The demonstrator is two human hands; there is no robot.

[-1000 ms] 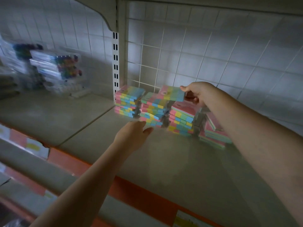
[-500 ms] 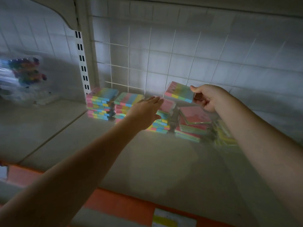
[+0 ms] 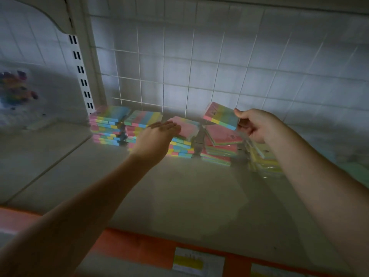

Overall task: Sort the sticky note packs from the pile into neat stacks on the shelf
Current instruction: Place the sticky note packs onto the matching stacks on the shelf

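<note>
Right hand (image 3: 257, 125), right of centre, pinches a pastel rainbow-striped sticky note pack (image 3: 220, 115) above the pink-topped stack (image 3: 221, 144). Left hand (image 3: 154, 139) lies flat, fingers straight, on the middle multicoloured stack (image 3: 182, 140) on the beige shelf (image 3: 179, 196). The yellow-and-white price label (image 3: 198, 261) at bottom is too blurry to read.

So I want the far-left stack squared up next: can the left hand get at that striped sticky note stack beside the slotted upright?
Probably yes. The left hand lies open over the third stack, holding nothing, and the far-left striped sticky note stack stands uncovered with bare shelf in front.
</note>
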